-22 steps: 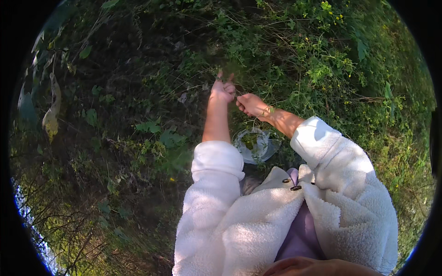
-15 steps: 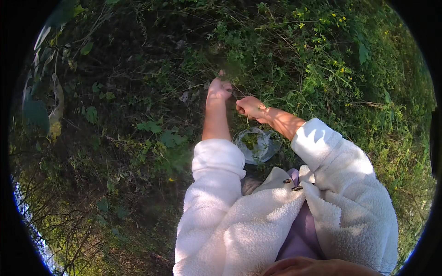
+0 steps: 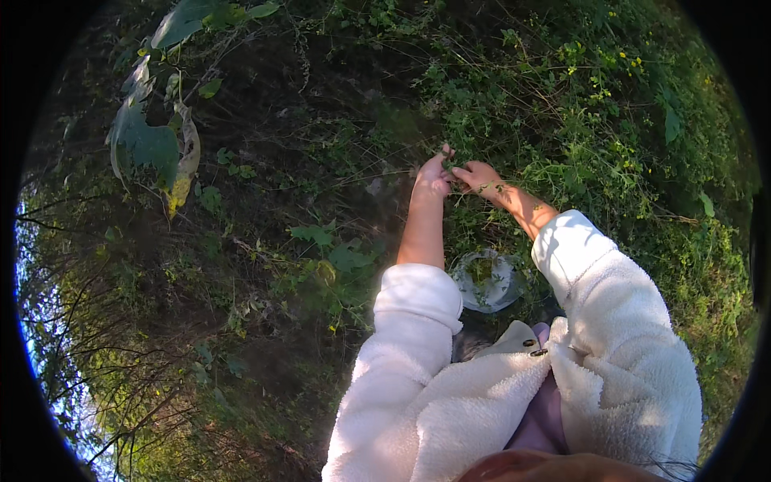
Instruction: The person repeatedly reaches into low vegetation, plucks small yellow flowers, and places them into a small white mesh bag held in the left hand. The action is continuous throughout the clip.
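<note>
My left hand (image 3: 435,172) reaches out over the undergrowth, its fingers closed around a leafy green sprig (image 3: 450,164). From the right, my right hand (image 3: 480,177) comes up against it, thumb and fingers pinched on the same bit of greenery. The fingertips of both hands nearly touch, and the leaves partly hide them. Nearer to my body, below the hands, stands a clear plastic bag (image 3: 502,293) with its mouth open and some green and yellowish plant bits inside.
Tangled weeds (image 3: 578,169) with small yellow flowers grow densely to the right. A broad-leaved plant (image 3: 148,149) with a yellowing leaf hangs at the upper left. Thin bare branches (image 3: 80,313) stand at the lower left, and lobed leaves (image 3: 317,234) grow left of my forearm.
My hands, apart before, have come together at the sprig. The whole view has shifted, so the bag and both arms appear further right and lower.
</note>
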A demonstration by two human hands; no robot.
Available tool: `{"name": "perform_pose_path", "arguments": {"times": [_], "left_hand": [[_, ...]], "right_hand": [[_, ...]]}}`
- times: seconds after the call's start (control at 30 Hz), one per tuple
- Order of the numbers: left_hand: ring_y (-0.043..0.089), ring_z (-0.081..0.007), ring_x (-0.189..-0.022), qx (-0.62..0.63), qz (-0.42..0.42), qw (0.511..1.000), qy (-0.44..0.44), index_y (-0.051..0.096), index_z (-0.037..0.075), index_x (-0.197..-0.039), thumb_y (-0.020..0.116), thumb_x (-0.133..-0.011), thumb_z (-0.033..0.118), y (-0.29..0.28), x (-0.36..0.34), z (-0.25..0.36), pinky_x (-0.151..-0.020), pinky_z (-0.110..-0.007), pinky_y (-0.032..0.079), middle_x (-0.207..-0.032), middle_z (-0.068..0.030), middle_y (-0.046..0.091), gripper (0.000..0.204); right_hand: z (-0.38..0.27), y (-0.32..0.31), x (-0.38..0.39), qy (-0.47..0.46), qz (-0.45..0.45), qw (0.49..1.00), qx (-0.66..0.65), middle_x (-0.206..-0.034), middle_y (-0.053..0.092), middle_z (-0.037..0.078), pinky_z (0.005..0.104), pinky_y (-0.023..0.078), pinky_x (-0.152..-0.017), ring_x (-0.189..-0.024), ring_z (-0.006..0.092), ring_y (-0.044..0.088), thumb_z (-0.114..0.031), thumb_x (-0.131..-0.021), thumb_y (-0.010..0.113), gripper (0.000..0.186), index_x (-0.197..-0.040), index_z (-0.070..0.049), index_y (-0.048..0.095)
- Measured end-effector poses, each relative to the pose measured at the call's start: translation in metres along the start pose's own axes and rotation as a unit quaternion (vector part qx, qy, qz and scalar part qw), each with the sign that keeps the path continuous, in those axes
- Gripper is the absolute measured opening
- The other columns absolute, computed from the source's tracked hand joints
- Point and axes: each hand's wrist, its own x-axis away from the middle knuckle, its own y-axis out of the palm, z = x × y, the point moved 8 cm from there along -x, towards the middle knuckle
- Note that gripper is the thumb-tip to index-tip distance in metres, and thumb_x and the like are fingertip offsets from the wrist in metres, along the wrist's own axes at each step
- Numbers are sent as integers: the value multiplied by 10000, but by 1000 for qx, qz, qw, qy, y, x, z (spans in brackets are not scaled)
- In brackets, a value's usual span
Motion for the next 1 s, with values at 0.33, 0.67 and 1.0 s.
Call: {"name": "perform_pose_path", "arguments": {"times": [0.33,0.67,1.0], "left_hand": [[203,-77,-391,-61,12,998,-10,596,125,-755,629,-771,292,-1,-10,-9,-347,-209,177,-648,35,482,171],[295,-145,-477,-362,102,912,166,594,73,-674,643,-763,273,4,-5,44,-451,-310,272,-655,-13,476,224],[430,-329,-1073,-663,279,199,666,517,46,-1036,575,-756,163,162,145,292,-849,-353,412,-1181,-213,416,309]], "right_hand": [[3,-9,25,14,-18,992,-125,-609,496,11,249,376,-485,-530,100,471,-289,-852,425,307,-692,-38,504],[12,-10,65,169,-20,914,-368,-571,443,-6,186,236,-317,-387,53,315,-231,-886,412,223,-737,-72,459],[-31,-45,134,55,-225,903,-363,-656,423,-2,160,254,-374,-463,29,293,-207,-903,383,245,-741,-41,463]]}}
